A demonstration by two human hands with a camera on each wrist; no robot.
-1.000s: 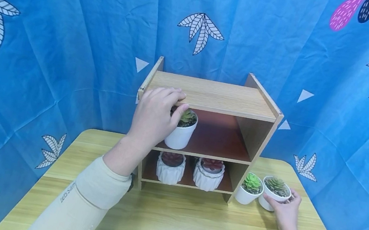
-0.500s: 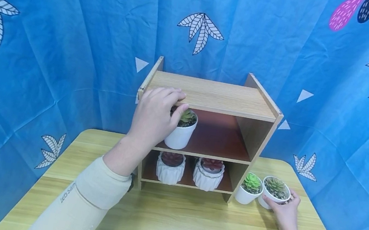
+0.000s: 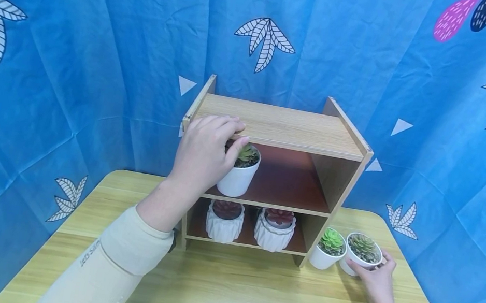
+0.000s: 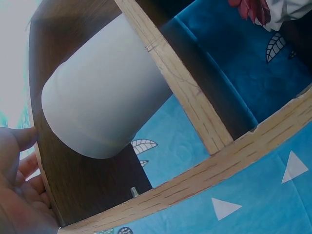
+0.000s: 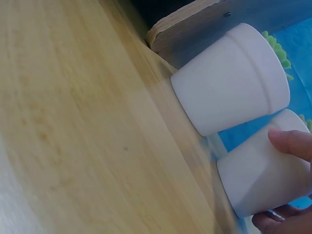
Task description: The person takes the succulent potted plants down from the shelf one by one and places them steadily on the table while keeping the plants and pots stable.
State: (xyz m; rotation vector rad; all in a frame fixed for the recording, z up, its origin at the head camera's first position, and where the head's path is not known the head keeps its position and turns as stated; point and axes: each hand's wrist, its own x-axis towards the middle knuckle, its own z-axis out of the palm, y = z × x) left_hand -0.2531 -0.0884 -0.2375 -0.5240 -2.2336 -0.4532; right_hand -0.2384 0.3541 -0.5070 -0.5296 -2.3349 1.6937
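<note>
In the head view, my left hand (image 3: 205, 151) holds the front edge of the top board of a small wooden shelf (image 3: 280, 125), fingers over it and thumb at the edge. Just beneath, a white-potted succulent (image 3: 237, 179) stands on the middle level; the left wrist view shows this white pot (image 4: 107, 87) apart from the hand. Off the shelf's right side, my right hand (image 3: 378, 279) grips a white-potted grey-green succulent (image 3: 363, 248) between thumb and fingers. Beside it stands a bright green potted succulent (image 3: 329, 248). Their undersides are near or on the table in the right wrist view.
Two ribbed white pots with dark red succulents, a left one (image 3: 225, 222) and a right one (image 3: 275, 230), sit on the lowest level. The wooden table (image 3: 231, 291) carries the shelf, and a blue patterned curtain (image 3: 144, 53) surrounds it behind and at the sides.
The potted succulent in my right hand has shifted very slightly away from me. My left hand and the shelf stay where they were.
</note>
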